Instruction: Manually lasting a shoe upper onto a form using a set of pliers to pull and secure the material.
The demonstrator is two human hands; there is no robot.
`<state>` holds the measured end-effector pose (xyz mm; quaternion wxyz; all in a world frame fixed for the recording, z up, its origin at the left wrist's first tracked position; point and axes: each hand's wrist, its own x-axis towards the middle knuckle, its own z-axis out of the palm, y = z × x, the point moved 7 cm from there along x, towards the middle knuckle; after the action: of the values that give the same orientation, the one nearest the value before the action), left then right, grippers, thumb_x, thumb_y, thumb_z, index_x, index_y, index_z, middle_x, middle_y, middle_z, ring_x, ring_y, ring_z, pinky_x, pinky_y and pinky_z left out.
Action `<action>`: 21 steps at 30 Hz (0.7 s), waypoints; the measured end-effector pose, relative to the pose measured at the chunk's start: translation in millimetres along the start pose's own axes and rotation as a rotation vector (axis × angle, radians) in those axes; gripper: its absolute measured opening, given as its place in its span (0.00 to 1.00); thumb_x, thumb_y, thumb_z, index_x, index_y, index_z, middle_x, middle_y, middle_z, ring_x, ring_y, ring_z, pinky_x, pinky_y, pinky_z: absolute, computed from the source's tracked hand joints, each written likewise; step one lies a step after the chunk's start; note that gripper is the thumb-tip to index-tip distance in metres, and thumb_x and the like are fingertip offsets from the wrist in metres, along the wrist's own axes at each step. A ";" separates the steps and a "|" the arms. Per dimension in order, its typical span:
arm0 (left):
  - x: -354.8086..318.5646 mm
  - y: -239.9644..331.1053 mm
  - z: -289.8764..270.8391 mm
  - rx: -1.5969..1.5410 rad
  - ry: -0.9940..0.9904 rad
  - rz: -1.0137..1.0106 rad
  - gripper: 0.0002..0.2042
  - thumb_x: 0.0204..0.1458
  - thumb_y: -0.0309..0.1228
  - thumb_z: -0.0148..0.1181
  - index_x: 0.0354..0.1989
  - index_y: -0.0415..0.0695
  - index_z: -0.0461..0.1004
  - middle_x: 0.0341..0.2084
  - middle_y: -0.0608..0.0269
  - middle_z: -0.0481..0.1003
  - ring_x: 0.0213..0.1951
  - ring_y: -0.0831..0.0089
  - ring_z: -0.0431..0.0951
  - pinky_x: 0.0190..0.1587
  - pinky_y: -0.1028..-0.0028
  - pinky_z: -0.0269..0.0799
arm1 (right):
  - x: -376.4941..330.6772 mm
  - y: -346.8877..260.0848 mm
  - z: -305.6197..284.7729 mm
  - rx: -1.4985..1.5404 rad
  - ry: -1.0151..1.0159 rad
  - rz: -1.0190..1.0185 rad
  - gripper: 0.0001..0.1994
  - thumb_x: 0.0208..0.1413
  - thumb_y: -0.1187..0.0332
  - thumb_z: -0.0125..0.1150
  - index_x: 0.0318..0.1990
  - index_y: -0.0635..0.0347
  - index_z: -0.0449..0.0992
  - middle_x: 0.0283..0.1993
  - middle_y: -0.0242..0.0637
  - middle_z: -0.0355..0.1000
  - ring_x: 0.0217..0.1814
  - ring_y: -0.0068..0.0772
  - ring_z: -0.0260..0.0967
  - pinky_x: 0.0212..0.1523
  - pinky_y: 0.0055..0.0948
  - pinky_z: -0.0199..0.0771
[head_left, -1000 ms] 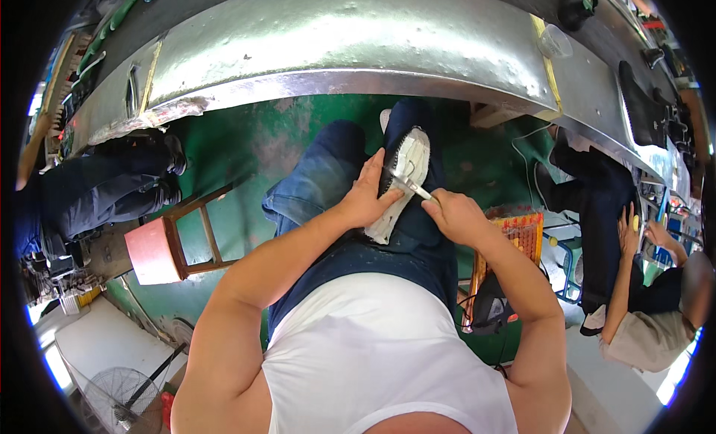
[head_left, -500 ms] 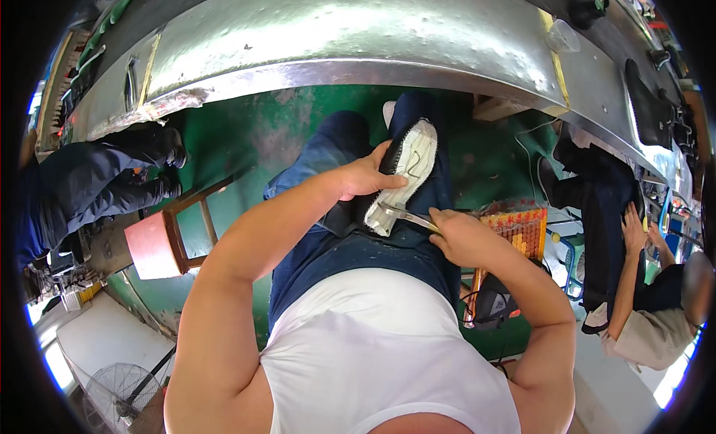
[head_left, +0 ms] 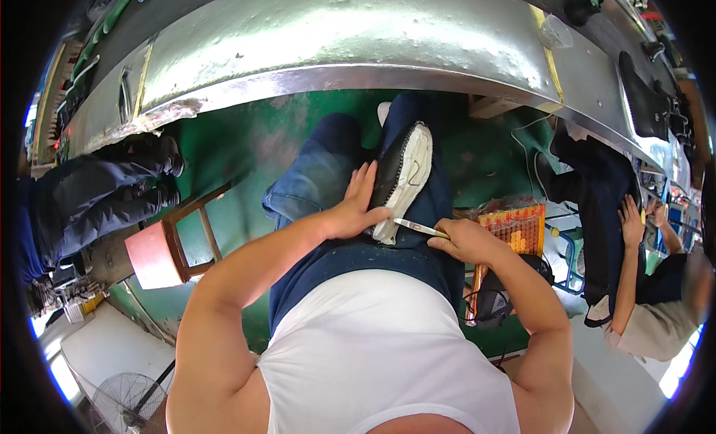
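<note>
Across my thighs lies a black shoe (head_left: 388, 173), bottom turned up and to the right, its whitish underside (head_left: 410, 176) edged with a zigzag of stitching and crossed by a dark string-like line. My left hand (head_left: 356, 210) steadies it, fingers laid over the black side and thumb across the heel end. Wrapped around the handle of metal pincers (head_left: 419, 226) is my right hand (head_left: 464, 240). The tip of the pincers is at the shoe's edge near the heel, close to my left thumb; whether the jaws grip anything cannot be made out.
A metal-topped bench (head_left: 335, 42) runs ahead of my knees. A wooden stool with a pink seat (head_left: 154, 255) stands left, a beaded seat mat (head_left: 514, 232) and dark bag (head_left: 496, 296) right. A co-worker (head_left: 656, 307) sits far right; another person's legs (head_left: 104, 184) show left.
The shoe has rolled so more of its black side shows. My left hand has slid toward the heel with fingers spread. The pincers have turned edge-on and shifted slightly right.
</note>
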<state>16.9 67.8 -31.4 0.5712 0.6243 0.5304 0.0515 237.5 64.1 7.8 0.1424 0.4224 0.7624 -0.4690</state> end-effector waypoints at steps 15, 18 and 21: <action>0.1 -9.4 7.0 -0.235 0.152 0.022 0.60 0.43 0.39 0.72 0.75 0.47 0.27 0.73 0.39 0.34 0.75 0.44 0.29 0.74 0.58 0.33 | 4.6 -29.2 -19.7 0.003 0.290 -0.078 0.19 0.65 0.53 0.51 0.43 0.64 0.72 0.40 0.55 0.74 0.42 0.61 0.73 0.44 0.51 0.72; -0.3 -8.2 5.6 -0.191 0.160 0.014 0.59 0.44 0.39 0.71 0.75 0.46 0.27 0.73 0.39 0.34 0.75 0.44 0.30 0.74 0.58 0.33 | 11.3 -30.9 -26.2 0.049 0.412 -0.139 0.19 0.65 0.54 0.51 0.45 0.64 0.73 0.40 0.55 0.75 0.42 0.61 0.73 0.43 0.51 0.72; 2.6 -11.1 5.1 -0.198 0.167 -0.011 0.59 0.44 0.39 0.71 0.75 0.45 0.27 0.73 0.39 0.35 0.75 0.44 0.30 0.74 0.58 0.33 | 18.4 -21.5 -39.1 0.134 0.367 -0.038 0.18 0.65 0.56 0.51 0.45 0.65 0.73 0.38 0.55 0.75 0.42 0.63 0.72 0.43 0.50 0.72</action>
<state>14.8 64.0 -43.1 0.5843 0.5556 0.5716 0.1523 216.7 101.8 29.6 -0.0363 0.4948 0.7506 -0.4364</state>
